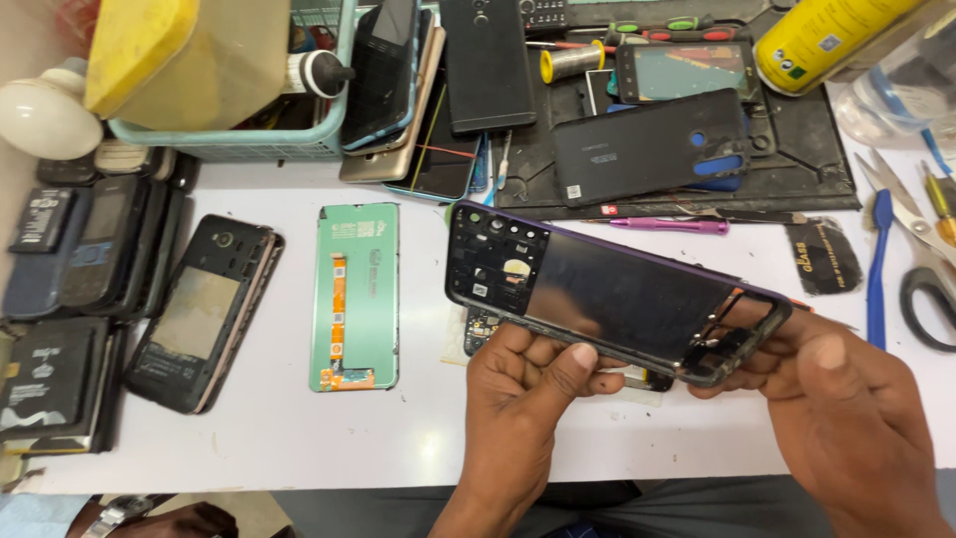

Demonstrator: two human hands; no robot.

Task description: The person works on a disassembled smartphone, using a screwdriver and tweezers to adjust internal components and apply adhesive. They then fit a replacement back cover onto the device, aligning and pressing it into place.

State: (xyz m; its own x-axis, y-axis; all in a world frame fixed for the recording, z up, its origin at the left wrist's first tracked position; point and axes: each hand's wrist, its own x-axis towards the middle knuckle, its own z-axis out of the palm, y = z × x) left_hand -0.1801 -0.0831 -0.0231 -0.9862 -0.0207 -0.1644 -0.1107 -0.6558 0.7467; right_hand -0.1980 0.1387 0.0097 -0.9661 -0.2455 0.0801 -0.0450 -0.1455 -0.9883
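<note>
Both hands hold a phone back housing above the surface, inner side up.
Left hand (528, 374) grips the purple-edged back housing (612, 294) at its lower edge, right hand (832, 399) clasps its end; next likely calls for steady alignment over the phone body (483, 324) beneath.

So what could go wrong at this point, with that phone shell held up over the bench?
1. The phone back shell is held only at its edges, the left hand at the lower edge and the right hand at one end; a slip might drop it.
2. It hangs above a small circuit board on the white table, which it could strike.
3. The green-backed display panel lies loose nearby and could get knocked.
</note>
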